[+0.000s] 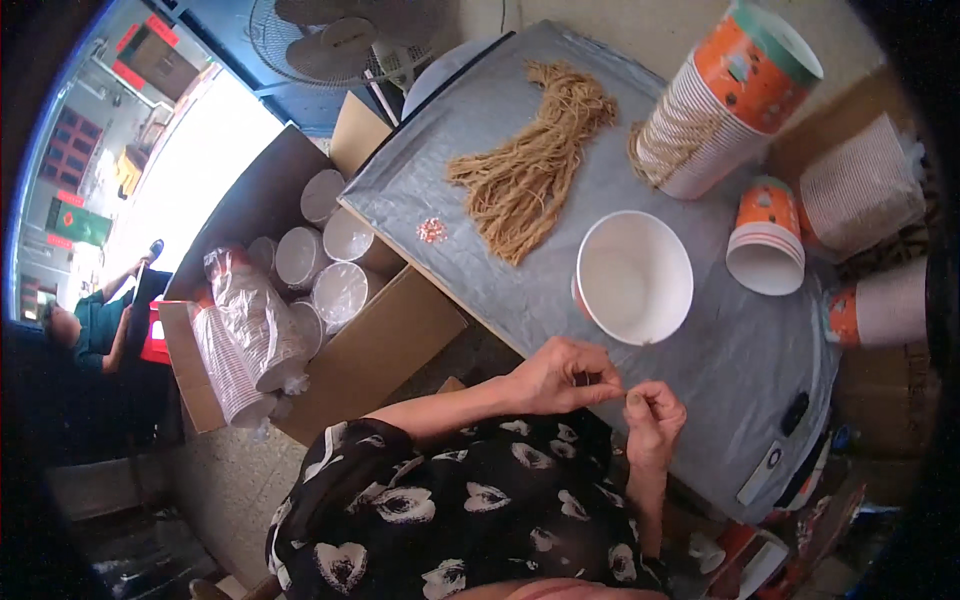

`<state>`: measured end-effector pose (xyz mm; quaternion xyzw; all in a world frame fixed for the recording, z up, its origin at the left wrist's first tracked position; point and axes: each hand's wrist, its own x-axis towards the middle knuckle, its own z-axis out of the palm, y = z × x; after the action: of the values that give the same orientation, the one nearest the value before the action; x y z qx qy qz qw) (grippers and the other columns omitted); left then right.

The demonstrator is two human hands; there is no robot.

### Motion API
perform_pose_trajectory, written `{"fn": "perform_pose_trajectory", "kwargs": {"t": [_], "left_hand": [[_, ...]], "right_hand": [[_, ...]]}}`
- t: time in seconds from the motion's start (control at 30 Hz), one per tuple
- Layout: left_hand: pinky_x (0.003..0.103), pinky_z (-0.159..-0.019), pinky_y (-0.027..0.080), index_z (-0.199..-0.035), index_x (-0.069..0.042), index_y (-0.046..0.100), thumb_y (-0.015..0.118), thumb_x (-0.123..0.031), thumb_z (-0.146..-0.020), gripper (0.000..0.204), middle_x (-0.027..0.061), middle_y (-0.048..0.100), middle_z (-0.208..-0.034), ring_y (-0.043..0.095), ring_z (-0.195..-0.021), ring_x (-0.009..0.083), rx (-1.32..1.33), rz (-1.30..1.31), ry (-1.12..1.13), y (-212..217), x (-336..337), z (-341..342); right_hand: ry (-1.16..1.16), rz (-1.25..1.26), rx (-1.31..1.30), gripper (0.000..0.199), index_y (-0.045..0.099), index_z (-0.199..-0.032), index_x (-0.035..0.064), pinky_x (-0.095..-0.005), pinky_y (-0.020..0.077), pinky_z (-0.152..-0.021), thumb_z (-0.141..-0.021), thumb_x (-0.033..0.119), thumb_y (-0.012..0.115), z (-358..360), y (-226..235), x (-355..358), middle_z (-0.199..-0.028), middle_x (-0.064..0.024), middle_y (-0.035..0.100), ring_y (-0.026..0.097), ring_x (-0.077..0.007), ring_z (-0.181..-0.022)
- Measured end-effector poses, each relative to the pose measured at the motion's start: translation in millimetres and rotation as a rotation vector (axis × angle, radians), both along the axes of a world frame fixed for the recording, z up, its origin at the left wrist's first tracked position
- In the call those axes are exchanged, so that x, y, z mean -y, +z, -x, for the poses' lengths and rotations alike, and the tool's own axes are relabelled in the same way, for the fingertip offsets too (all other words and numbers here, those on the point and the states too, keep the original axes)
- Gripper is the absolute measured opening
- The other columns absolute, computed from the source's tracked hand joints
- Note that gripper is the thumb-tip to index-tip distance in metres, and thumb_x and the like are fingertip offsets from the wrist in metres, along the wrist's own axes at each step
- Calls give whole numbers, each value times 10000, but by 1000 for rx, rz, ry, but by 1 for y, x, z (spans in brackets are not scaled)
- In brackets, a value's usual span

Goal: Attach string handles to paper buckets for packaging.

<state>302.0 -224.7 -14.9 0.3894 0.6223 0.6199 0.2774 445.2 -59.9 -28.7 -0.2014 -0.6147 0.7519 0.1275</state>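
Observation:
At the near edge of the table, my left hand (568, 377) and my right hand (652, 415) meet fingertip to fingertip. Both are closed in a pinch; whatever lies between the fingers is too small to make out. Just beyond them an empty white paper bucket (640, 275) tips its open mouth toward me. A loose bundle of tan cords (530, 170) is spread farther back on the grey table cover (410, 190). Left of the cords lies a little heap of tiny reddish and white pieces (432, 231).
A tall stack of orange-and-white buckets (700, 110), with cord draped on it, stands at the back right. Shorter bucket stacks (768, 245) sit nearby. Left of the table, an open carton (375, 350) holds plastic-wrapped buckets. A fan (335, 45) stands behind; another person (95, 325) is far left.

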Motion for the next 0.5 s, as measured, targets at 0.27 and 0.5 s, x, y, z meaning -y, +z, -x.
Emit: {"fn": "perform_pose_trajectory", "kwargs": {"t": [0.27, 0.5], "left_hand": [[347, -705, 564, -1027, -90, 713, 767, -136, -832, 208, 62, 675, -1042, 693, -839, 247, -687, 46, 267, 25, 47, 84], [364, -690, 575, -1006, -125, 659, 699, -202, -829, 197, 23, 596, -1153, 668, -897, 244, -993, 138, 124, 14, 21, 106]], "right_hand": [[-339, -294, -88, 117, 636, -946, 14, -208, 295, -508, -877, 106, 658, 7, 32, -83, -713, 44, 497, 400, -43, -592], [-336, -483, -330, 92, 616, -955, -15, -193, 283, -551, -905, 59, 639, 49, 100, -74, -767, 26, 504, 386, -38, -632]]}}
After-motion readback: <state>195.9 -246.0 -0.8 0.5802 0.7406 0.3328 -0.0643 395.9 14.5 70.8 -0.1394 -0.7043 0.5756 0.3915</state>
